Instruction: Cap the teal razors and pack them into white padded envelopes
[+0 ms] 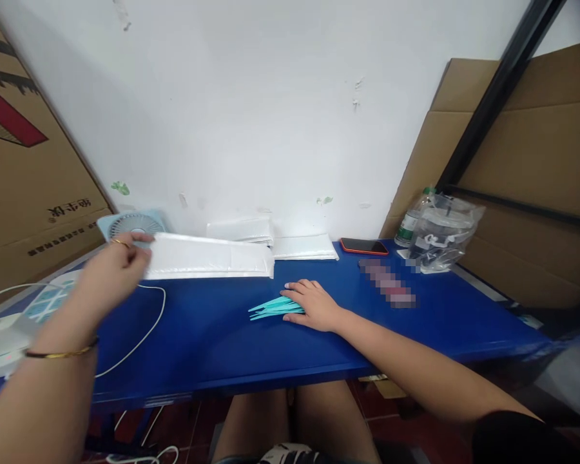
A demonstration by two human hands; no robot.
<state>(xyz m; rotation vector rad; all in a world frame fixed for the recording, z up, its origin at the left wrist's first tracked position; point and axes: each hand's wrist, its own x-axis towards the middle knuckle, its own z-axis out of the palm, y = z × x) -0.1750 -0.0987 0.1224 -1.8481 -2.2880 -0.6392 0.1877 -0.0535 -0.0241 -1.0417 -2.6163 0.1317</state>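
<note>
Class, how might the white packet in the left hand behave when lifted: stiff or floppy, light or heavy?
The white packet is probably stiff, extending straight from the left hand. Its thin shape suggests lightness; its shiny surface may be slippery.

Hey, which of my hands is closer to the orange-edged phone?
Your right hand. It's on the turquoise pointed pieces, nearer you and left of the phone; your left hand is much farther left, holding a white packet.

Teal strips (272, 308) (under right fingers (296, 296))
</note>
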